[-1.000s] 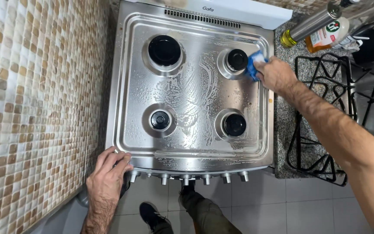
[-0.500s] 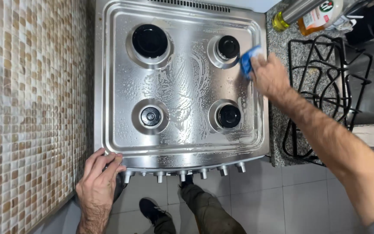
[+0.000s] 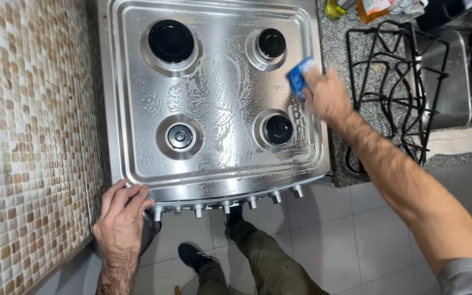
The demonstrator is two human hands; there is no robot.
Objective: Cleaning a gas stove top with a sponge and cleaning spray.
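**A:** Two bottles at 1 o'clock are cut off by the top edge, one yellowish (image 3: pixel 332 7) and one orange (image 3: pixel 374 6), so only their lower ends show. What else can't you make out?

**B:** Most of the blue sponge (image 3: pixel 298 77), tbh. The right hand (image 3: pixel 326 95) covers its lower part and only one corner pokes out past the fingertips. The back edge of the stovetop (image 3: pixel 214 93) runs out of frame at 12 too, and the dark things at 2 o'clock are just blurry shapes.

**A:** Fingers?

**B:** Right-hand fingers are curled together and clamped on the sponge, pressing it on the steel near the stove's right rim, between the back-right burner (image 3: pixel 272 43) and the front-right burner (image 3: pixel 278 129). Left hand (image 3: pixel 121 213) is down at 7 o'clock, fingers slightly spread and hooked over the stove's front-left corner. Can't tell what the dark round thing under its palm is.

**A:** And the surface?

**B:** Steel is wet, with soapy swirls through the middle and foam around the front-right burner. Black grates (image 3: pixel 394 87) sit off the stove on the speckled counter (image 3: pixel 338 158) at 3 o'clock, with a white cloth (image 3: pixel 457 141) just beside them. Mosaic tile wall (image 3: pixel 28 136) at 9, pale floor tiles (image 3: pixel 350 235) at 6, and the person's legs and a black shoe (image 3: pixel 192 255).
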